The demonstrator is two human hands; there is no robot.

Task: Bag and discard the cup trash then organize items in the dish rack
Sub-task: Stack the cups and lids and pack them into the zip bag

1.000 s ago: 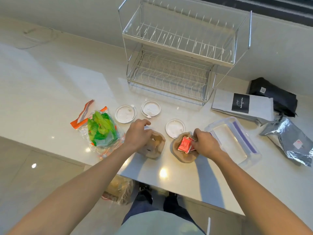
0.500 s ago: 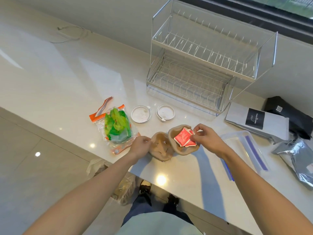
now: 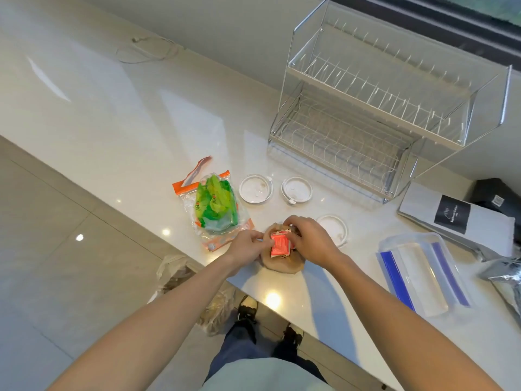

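Change since a second ago: there were two brown paper cups side by side then, one under each hand; now only one brown mass shows, so the cups [image 3: 282,263] look nested or pressed together at the counter's near edge, with the red packets [image 3: 280,245] on top. Left hand [image 3: 246,246] has closed in from 9 o'clock, fingers curled against the cup rim and touching the packets' left edge. Right hand [image 3: 308,239] sits at 3 o'clock of the pile, fingers bent over the top, pinching or pressing the packets down; exact grip is hidden by the knuckles, can't tell if it's holding the cup wall too. Read: trash is being consolidated into one bundle, bagging not started. Three white lids are loose: lid [image 3: 256,188] and lid [image 3: 297,190] at 12 o'clock of the cups, third lid [image 3: 334,228] just right of the right hand, partly covered. Zip bag with green wrappers [image 3: 215,211] lies at 10 o'clock, near the left hand, likely the bag target. Another plastic bag [image 3: 194,289] sits on the floor below the counter edge. Dish rack [image 3: 380,108] at 1 o'clock holds nothing; clear container [image 3: 423,273] and coffee bag [image 3: 456,218] at 3 o'clock untouched. Rack stage not begun.
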